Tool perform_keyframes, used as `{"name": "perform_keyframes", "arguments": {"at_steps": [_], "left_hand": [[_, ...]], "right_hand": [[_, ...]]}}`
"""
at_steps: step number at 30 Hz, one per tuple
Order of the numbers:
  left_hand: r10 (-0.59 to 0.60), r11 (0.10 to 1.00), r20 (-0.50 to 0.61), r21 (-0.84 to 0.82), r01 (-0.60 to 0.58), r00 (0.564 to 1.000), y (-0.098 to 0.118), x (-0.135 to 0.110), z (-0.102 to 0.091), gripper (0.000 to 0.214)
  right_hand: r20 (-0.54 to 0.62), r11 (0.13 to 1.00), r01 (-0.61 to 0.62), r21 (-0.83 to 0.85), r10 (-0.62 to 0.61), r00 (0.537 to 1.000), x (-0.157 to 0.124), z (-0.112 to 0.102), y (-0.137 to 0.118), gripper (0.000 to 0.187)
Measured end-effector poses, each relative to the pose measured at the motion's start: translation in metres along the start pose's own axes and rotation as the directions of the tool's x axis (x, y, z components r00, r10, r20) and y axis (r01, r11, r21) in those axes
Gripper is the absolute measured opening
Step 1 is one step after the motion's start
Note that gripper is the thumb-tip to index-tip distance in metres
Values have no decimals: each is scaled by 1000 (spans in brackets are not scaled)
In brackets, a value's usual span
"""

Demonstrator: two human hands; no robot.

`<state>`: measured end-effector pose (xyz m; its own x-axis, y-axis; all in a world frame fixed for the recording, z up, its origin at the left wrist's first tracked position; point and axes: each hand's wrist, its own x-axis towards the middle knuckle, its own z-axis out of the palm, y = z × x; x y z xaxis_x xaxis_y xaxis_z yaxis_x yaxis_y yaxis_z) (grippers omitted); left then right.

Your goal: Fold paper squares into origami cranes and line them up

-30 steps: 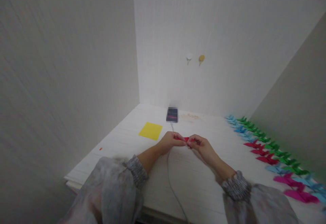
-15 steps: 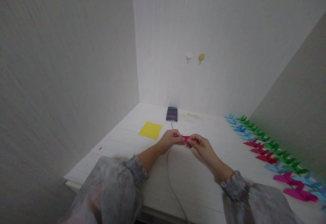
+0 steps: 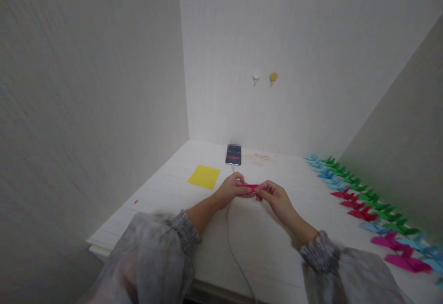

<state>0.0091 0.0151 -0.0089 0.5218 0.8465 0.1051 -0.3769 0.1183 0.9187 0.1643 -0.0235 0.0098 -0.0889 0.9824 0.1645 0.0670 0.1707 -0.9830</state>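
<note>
A small folded piece of red paper is pinched between both my hands, just above the white table. My left hand grips its left end with closed fingers. At the right end, my right hand has its fingertips closed on the paper. Grey sleeves cover both forearms. The paper's exact shape is mostly hidden by my fingers.
A yellow paper square lies to the left. A phone lies near the back wall, with its cable running toward me. Several folded paper shapes in blue, green, red and magenta line the right edge. Two hooks hang on the wall.
Both hands have shifted slightly away from me with the red paper; their fingers have worked along it. Nothing else has moved.
</note>
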Motion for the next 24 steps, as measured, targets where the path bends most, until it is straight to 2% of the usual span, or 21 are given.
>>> {"name": "perform_keyframes", "arguments": {"at_steps": [13,18,21,24], "left_hand": [[-27,1000,14,14,27,1000,2,-1,2,45],[-44,999,25,10,44,999,4,-1,4,48],[-55,998,24,23,55,998,5,-2,5,48],[-69,997,34,39,67,997,5,-3,5,48]], "right_hand": [[-21,995,-14,96,16,1000,0,1,4,17],[5,989,-11,145,10,1000,1,-2,1,27],[5,993,-31,113,31,1000,-1,-1,-4,33],[55,996,-54,74,50,997,-2,1,-7,35]]}}
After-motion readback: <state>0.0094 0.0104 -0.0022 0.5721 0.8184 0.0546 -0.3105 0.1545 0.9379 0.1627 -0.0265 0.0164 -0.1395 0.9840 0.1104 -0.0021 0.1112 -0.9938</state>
